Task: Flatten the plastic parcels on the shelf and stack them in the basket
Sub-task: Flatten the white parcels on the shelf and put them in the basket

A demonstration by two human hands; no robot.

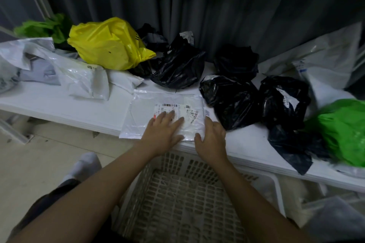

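We see a flat, translucent white plastic parcel [158,110] with a barcode label lying at the front edge of the white shelf [59,104], one corner overhanging. The left hand [162,130] presses on it, fingers [171,113] straight and slightly spread. The right hand [212,134] rests on the parcel's right edge, fingers loosely bent; we cannot tell if they pinch it. Below stands one white lattice plastic basket [177,199], holding no parcels. Crumpled glossy bags behind: four black [233,100], one yellow [110,43], two green [343,130], several white.
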